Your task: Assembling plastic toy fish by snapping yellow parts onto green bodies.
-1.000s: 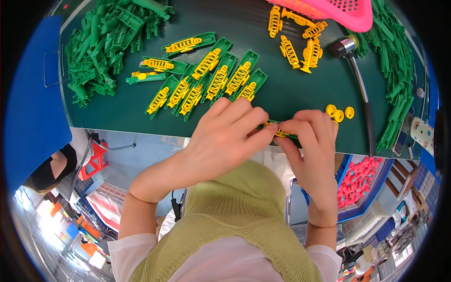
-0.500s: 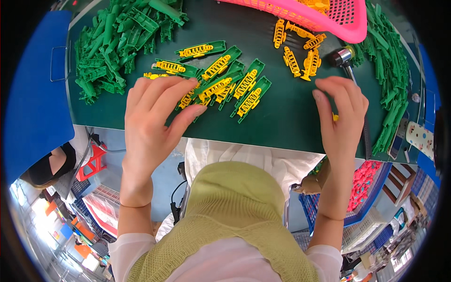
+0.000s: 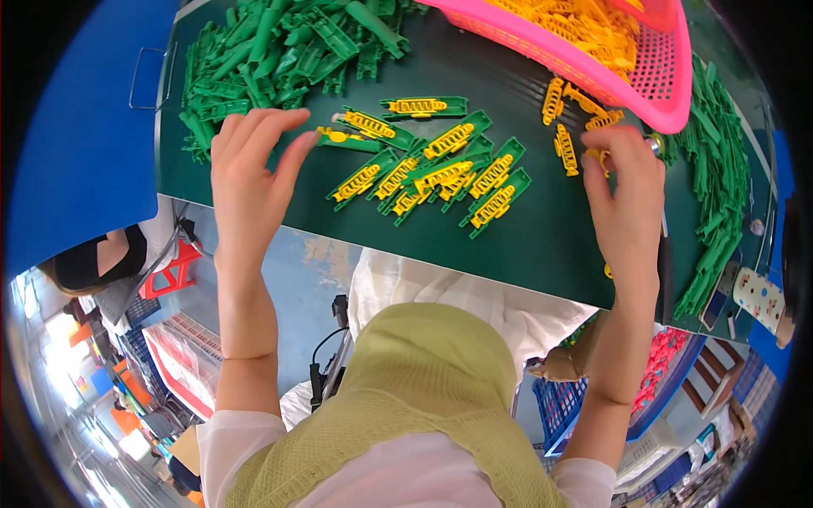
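Note:
My left hand [image 3: 252, 173] is over the table's left side, by the near edge of a heap of green plastic channel pieces [image 3: 254, 59]. Its thumb and fingers are apart, with nothing between them. My right hand [image 3: 628, 190] curves over a few loose yellow plastic pieces [image 3: 566, 151]. One yellow piece [image 3: 601, 159] shows between its parted thumb and fingers; no firm grip on it is visible. Between my hands lies a group of green channels with yellow slotted inserts in them [image 3: 449, 140], some overlapping. Another green piece with a yellow part [image 3: 349, 140] is nearest my left hand.
A pink basket [image 3: 673, 110] of yellow pieces stands at the back right. Long green pieces [image 3: 716, 186] are heaped along the right edge. A hammer [image 3: 665, 271] lies partly hidden behind my right forearm. A phone and a spotted case [image 3: 758, 292] are at the right corner.
My left hand has moved left, away from the assembled pieces toward the green heap. My right hand has reached forward to the loose yellow pieces. The whole view has shifted, showing more of the basket.

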Demonstrator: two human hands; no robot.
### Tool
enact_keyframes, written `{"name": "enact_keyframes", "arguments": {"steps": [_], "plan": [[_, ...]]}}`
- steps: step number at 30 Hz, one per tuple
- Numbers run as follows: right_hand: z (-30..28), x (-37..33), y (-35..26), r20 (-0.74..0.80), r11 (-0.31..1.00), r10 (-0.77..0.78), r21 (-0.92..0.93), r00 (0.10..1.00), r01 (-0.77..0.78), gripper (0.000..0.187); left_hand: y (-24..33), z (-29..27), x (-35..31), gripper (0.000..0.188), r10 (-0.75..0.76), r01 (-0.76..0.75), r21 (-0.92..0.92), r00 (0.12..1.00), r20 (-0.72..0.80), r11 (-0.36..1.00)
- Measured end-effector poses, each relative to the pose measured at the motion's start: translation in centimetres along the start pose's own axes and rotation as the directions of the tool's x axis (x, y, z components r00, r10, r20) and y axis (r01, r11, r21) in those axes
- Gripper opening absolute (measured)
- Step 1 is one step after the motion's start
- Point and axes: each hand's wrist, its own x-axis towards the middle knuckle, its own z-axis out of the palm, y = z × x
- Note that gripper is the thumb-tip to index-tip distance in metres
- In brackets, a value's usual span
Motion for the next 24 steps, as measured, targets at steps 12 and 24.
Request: {"name": "enact_keyframes", "arguments": {"steps": [12, 24], "plan": [[-2.1, -6.0, -3.4, 0.110, 0.919, 0.161, 0.345, 0.981, -0.189, 0.027, -2.2, 3.6, 3.7, 0.019, 0.119, -0.099, 0.150, 0.985, -0.125, 0.984], [-1.2, -8.3, -4.2, 0.088, 0.988, 0.000, 0.154, 0.996, -0.014, 0.026, -2.9, 4.5, 8.1, 0.036, 0.298, -0.255, 0.427, 0.954, -0.037, 0.868]]}}
